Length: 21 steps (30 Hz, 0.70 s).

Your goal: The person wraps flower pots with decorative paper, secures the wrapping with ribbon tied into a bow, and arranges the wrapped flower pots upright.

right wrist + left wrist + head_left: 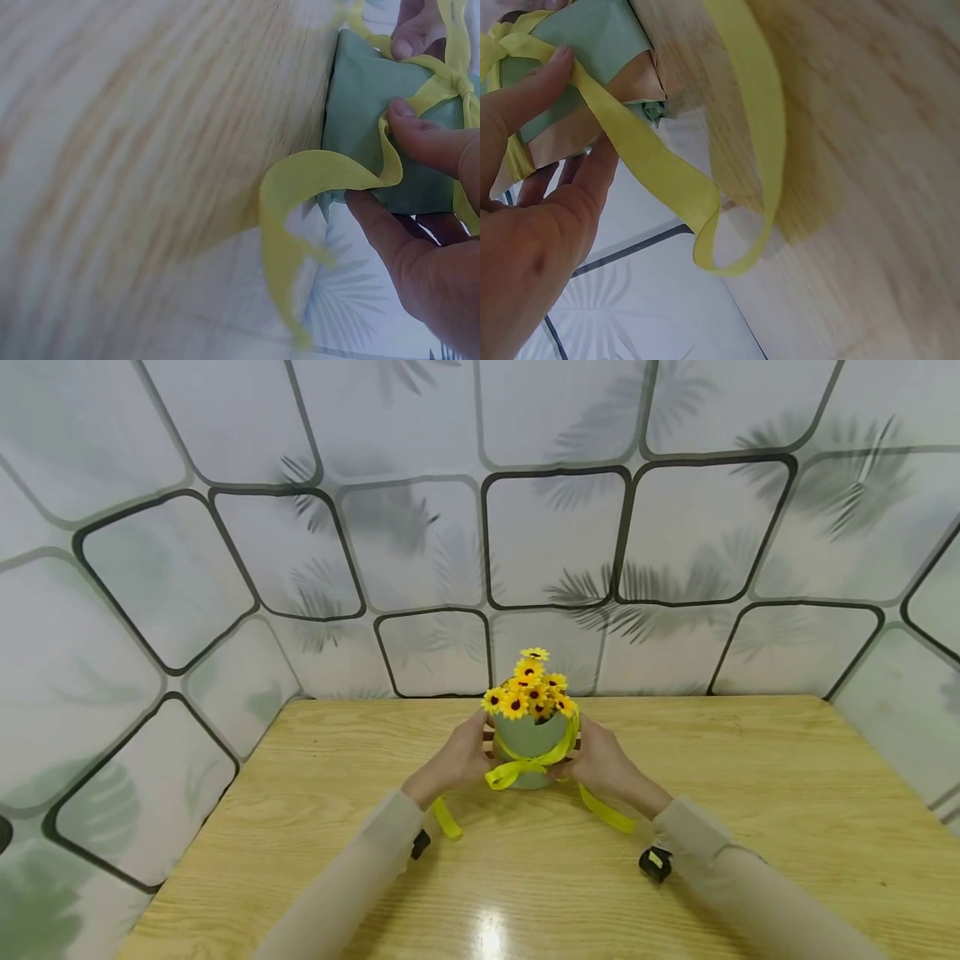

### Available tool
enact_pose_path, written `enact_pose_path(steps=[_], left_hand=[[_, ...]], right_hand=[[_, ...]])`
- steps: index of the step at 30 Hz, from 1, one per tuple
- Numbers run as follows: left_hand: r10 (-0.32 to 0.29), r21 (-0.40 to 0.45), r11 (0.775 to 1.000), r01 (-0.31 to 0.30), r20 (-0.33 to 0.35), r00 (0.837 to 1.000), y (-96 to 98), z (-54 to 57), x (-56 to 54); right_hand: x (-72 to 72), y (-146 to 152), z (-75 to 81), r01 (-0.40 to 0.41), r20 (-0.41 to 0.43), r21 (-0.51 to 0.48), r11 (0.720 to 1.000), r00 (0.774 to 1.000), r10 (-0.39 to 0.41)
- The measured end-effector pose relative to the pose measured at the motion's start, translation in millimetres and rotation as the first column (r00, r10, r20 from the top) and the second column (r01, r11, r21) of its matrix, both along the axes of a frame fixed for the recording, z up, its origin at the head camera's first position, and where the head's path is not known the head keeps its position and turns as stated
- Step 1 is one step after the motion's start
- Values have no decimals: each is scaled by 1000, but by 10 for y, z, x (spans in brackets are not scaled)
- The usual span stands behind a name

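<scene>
A small bouquet of yellow sunflowers (528,693) with dark centres stands upright near the table's far edge. Green wrapping paper (531,737) surrounds it, and brown paper (574,135) also shows in the left wrist view. A yellow ribbon (517,770) is tied in a bow around its front, with long ends trailing down either side. My left hand (463,757) grips the wrap from the left, thumb at the ribbon and fingers behind. From the right, my right hand (604,763) holds it too, thumb on the front by the ribbon (322,171). The flower stems are hidden.
The wooden table (330,860) reaches back to a wall covering (555,539) with a rounded-grid and leaf pattern. Black devices, one (656,863) at the right wrist and one (421,844) at the left, hang beneath the sleeves.
</scene>
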<state>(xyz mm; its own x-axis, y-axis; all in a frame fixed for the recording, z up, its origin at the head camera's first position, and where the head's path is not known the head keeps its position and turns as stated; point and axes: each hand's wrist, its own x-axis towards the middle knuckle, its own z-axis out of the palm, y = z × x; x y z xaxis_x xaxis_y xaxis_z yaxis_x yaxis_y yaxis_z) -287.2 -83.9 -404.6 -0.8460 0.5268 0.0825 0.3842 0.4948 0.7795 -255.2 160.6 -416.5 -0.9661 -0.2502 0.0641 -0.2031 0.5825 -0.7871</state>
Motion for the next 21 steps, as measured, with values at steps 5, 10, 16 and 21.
enact_pose_path(steps=[5,10,16,21], left_hand=[[13,0,1000,-13,45,999,-8,6,6],[43,-30,999,-40,112,993,-72,23,36],[62,-185,981,-50,57,996,-389,71,138],[35,-377,926,-16,46,998,-694,120,314]], right_hand=[[0,2,2,-11,0,-10,1000,1000,11],[41,71,-4,-63,11,-9,998,998,63],[211,285,74,-84,58,142,986,995,77],[384,476,96,-147,2,310,939,988,154]])
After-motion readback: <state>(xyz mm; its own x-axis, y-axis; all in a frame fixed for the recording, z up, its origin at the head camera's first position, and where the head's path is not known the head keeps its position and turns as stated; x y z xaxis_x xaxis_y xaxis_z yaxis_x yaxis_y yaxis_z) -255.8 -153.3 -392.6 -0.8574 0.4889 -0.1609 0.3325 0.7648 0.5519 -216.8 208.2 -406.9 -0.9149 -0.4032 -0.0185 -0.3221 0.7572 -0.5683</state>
